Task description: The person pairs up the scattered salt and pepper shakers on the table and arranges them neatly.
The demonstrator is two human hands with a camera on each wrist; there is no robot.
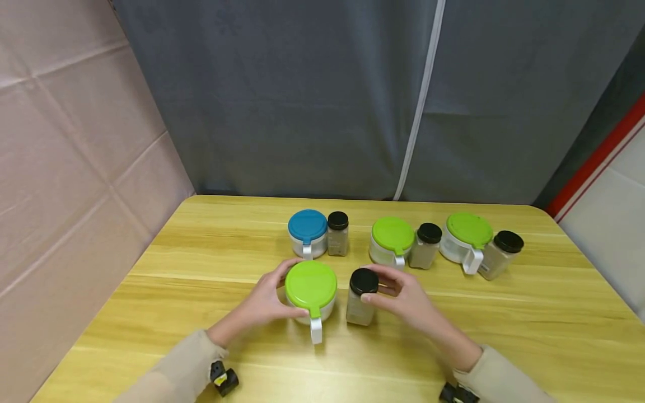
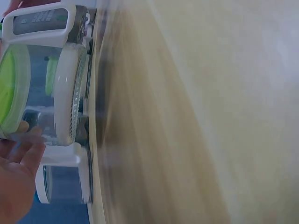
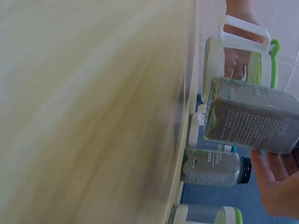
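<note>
My left hand (image 1: 263, 302) grips a clear canister (image 1: 311, 285) with a green lid, thumb and fingers round its side. Its white handle (image 2: 70, 18) faces toward me. To its right, my right hand (image 1: 405, 296) holds a square seasoning jar (image 1: 360, 310) by its upper right side, under the black cap. In the right wrist view, printed text covers one face of this jar (image 3: 254, 116). Both containers are upright and side by side with a small gap, their bases raised off the tabletop in the wrist views.
On the wooden table (image 1: 201, 252) behind the hands stand a blue-lidded canister (image 1: 307, 225) beside a black-capped jar (image 1: 338, 235), and two green-lidded canisters (image 1: 393, 235), each with a black-capped jar (image 1: 425, 246) at its right. A grey curtain (image 1: 282, 112) hangs behind the table.
</note>
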